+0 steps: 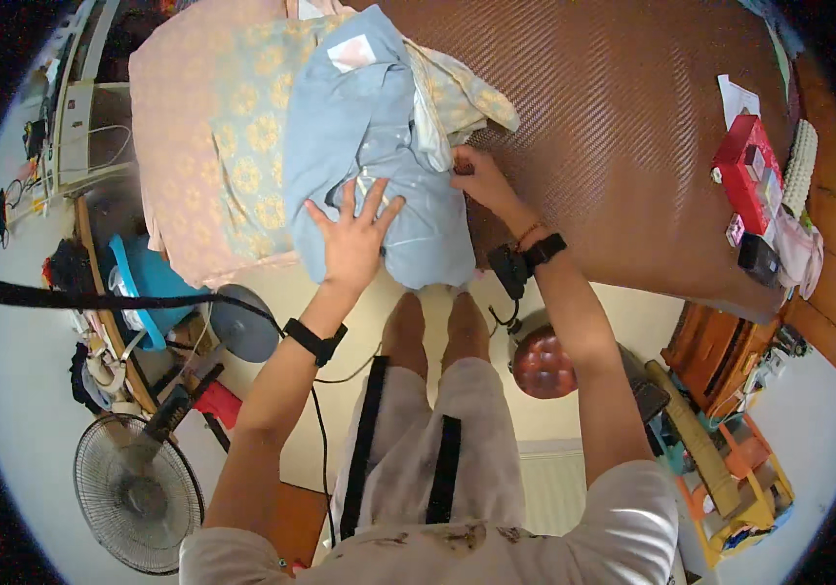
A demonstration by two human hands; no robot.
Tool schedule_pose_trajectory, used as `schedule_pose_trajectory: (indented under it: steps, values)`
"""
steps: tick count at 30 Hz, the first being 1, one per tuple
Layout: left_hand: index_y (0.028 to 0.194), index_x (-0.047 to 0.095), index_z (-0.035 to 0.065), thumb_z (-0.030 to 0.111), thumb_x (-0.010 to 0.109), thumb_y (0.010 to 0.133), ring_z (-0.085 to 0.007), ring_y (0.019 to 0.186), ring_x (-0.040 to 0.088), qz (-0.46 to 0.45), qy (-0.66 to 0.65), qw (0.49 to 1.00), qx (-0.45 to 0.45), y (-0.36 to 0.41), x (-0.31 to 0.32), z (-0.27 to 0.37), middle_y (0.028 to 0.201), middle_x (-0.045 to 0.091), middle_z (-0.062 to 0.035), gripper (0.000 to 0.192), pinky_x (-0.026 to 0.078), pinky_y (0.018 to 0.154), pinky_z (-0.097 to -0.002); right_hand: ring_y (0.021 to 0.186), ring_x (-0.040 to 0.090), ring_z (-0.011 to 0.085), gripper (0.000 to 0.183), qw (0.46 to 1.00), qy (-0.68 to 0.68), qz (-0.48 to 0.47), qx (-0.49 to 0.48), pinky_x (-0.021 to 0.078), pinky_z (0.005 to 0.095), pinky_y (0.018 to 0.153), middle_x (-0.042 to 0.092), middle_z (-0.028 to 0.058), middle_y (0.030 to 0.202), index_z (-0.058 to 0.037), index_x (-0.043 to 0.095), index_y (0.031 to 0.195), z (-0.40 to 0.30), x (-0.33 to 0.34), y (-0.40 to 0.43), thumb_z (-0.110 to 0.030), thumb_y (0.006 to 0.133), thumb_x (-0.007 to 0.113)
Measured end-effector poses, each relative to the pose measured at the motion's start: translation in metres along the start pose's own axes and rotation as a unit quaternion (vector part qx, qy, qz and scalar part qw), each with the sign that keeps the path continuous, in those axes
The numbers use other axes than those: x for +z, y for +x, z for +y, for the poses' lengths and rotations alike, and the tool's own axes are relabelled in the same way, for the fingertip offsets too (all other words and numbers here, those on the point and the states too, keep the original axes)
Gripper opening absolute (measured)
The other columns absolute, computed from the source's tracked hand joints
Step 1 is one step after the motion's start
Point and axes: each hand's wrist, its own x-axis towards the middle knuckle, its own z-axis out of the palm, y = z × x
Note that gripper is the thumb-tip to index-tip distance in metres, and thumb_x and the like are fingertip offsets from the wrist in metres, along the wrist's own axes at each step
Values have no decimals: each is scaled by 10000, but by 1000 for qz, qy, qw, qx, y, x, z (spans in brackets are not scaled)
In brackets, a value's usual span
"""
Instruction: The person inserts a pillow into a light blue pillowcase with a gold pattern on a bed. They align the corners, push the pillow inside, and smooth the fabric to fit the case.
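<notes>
A light blue garment (323, 124) with a white patch lies on the bed, on top of a pink and green patterned fabric (191, 139). My left hand (355, 238) rests palm down on the garment with its fingers spread. At the garment's right edge is my right hand (483, 175), its fingers bent close to the cloth; whether they pinch it cannot be told. A pale, yellow-patterned piece of fabric (476, 91) sticks out above that hand. Both wrists wear black straps.
A brown woven mat (593, 146) covers the bed. Toward its right edge lie a red box (743, 172) and small items. A standing fan (140, 493) is at lower left, a round red tufted stool (546, 362) near the bed. A black cable (323, 431) hangs beside my legs.
</notes>
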Motion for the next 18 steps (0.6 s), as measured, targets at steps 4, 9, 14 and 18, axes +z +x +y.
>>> schedule_pose_trajectory:
  steps: [4, 9, 14, 18]
  values:
    - [1304, 498, 330, 110, 767, 617, -301, 1350, 311, 5, -7, 999, -49, 9, -8, -12, 1444, 368, 45, 770, 202, 925, -810, 1110, 488, 120, 404, 994, 75, 40, -76, 378, 266, 968, 561, 18, 1145, -10, 574, 1144, -1, 3, -7, 25, 751, 662]
    - [1303, 498, 319, 47, 716, 638, -311, 1353, 313, 0, -37, 995, -88, 17, -14, -16, 1455, 369, 36, 752, 209, 928, -803, 1132, 485, 125, 414, 976, 73, 65, -196, 367, 287, 1005, 561, 13, 1131, -4, 542, 1193, -5, 21, -10, 53, 798, 653]
    - [1298, 514, 267, -44, 632, 642, -341, 1336, 344, 40, -104, 987, -120, 22, -27, -32, 1461, 391, 7, 736, 196, 934, -804, 1072, 519, 137, 389, 978, 158, 45, -127, 399, 285, 962, 591, 27, 1107, -7, 552, 1182, -18, 28, -6, -50, 817, 678]
    - [1279, 540, 221, -84, 594, 658, -352, 1322, 366, 54, -175, 973, -141, 32, -26, -43, 1458, 406, -4, 694, 191, 926, -814, 1153, 475, 125, 478, 955, 298, 0, -15, 362, 273, 1002, 539, 44, 1246, 27, 455, 1313, -45, 22, -22, -49, 872, 623]
